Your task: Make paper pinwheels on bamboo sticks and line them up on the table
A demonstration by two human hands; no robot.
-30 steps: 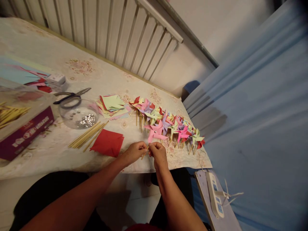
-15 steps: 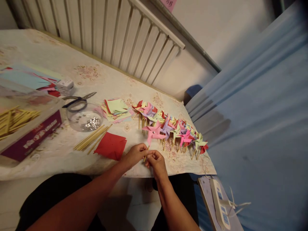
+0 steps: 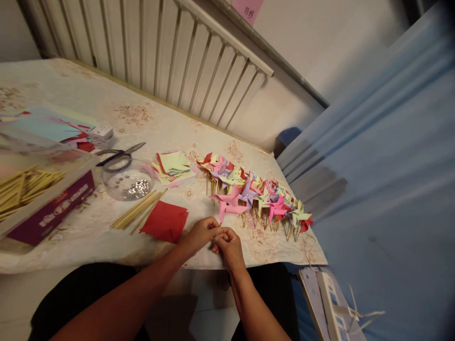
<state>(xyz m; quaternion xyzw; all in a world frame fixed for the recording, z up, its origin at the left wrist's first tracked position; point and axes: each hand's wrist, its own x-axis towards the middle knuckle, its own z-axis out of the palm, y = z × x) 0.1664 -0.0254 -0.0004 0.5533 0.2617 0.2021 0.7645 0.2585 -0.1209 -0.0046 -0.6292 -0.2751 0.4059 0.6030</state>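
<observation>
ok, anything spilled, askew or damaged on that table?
Nothing looks spilled or damaged; small silver metal pieces sit inside the clear round dish, the large pink paper pinwheel looks whole. Only oddity: one thin tan stick splayed from the tan stick bundle, beside the red paper stack.

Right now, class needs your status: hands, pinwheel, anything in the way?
Left hand pinching stick; right hand alongside, grip hidden. Pink pinwheel above both hands. Other pinwheels crowding close behind.

The purple label (image 3: pixel 53 210) and the pink note (image 3: pixel 248 9) bear writing too blurred to read.
</observation>
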